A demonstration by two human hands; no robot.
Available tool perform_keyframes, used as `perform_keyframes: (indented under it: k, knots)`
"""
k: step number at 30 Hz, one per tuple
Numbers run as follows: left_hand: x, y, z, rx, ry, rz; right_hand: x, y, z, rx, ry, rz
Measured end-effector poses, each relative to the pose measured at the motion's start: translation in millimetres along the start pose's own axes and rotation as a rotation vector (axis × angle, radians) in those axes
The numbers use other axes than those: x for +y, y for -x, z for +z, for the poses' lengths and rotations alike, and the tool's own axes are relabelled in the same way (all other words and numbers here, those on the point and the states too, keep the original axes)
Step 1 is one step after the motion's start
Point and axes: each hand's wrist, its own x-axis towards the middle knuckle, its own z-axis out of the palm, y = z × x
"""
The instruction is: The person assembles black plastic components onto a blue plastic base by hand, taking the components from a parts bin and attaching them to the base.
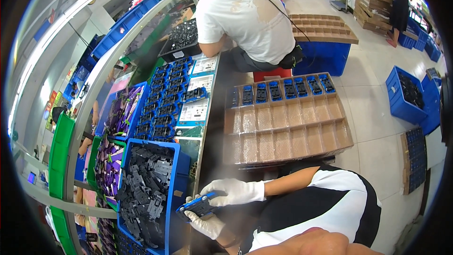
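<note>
My left hand (pixel 206 225), in a white glove, grips the lower edge of a blue and black toy car chassis (pixel 199 206). On its upper side my right hand (pixel 232 191), gloved too, closes around the same chassis. The piece is tilted, and my fingers hide part of it. Just beside it stands a blue bin (pixel 175 170) heaped with loose black plastic parts (pixel 146 184). Beyond, rows of similar blue and black chassis (pixel 165 101) lie on the bench.
A partitioned cardboard tray (pixel 288 123) holds several chassis in its far row. Purple parts fill another bin (pixel 125 108). A metal frame post (pixel 85 99) runs along the bench. A person in a white shirt (pixel 247 19) sits at the far end. A blue crate (pixel 408 92) stands on the floor.
</note>
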Motion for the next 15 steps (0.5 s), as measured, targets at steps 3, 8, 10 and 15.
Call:
perform_keyframes:
  k: [3,8,10,15]
  knots:
    - [5,2,-23,0.058,0.029,0.026,5,-4,25,-0.025,-0.041,-0.007]
    - [38,19,-11,0.138,-0.005,0.004,-9,-14,36,-0.187,-0.165,-0.001]
    - [22,9,-32,0.169,-0.067,0.037,-1,-21,44,-0.171,-0.240,0.028]
    - [48,22,-32,0.250,0.181,0.021,-2,-28,63,-0.205,-0.146,0.034]
